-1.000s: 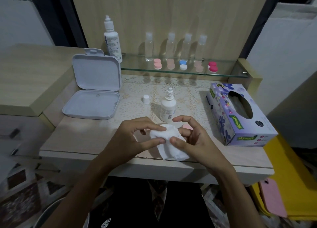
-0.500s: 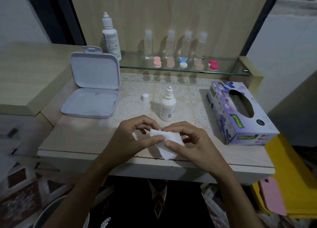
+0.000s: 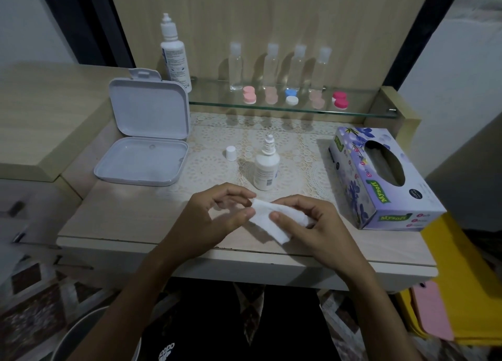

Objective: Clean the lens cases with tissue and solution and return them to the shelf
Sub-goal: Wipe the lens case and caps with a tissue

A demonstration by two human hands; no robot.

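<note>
A folded white tissue (image 3: 274, 221) hangs between both hands above the table's front edge. My left hand (image 3: 214, 219) pinches its left corner between thumb and fingers. My right hand (image 3: 312, 225) grips its right part, thumb on top; whatever it wraps is hidden. Behind them stands a small white solution bottle (image 3: 266, 168), uncapped, with its cap (image 3: 231, 153) beside it on the lace mat. Several lens cases sit in a row on the glass shelf (image 3: 217, 104): pink (image 3: 249, 94), pale pink (image 3: 270, 95), blue and white (image 3: 291, 96), pale pink (image 3: 317, 99), magenta (image 3: 340, 99).
An open white plastic box (image 3: 144, 146) lies at the left. A purple tissue box (image 3: 380, 178) sits at the right. A tall white bottle (image 3: 175, 54) and several clear bottles (image 3: 235, 67) stand on the shelf. A yellow bin (image 3: 467, 279) sits low right.
The tissue was bunched in a rounded wad between both hands; now it is flatter and drawn out sideways. Both hands stayed in the same place at the table's front.
</note>
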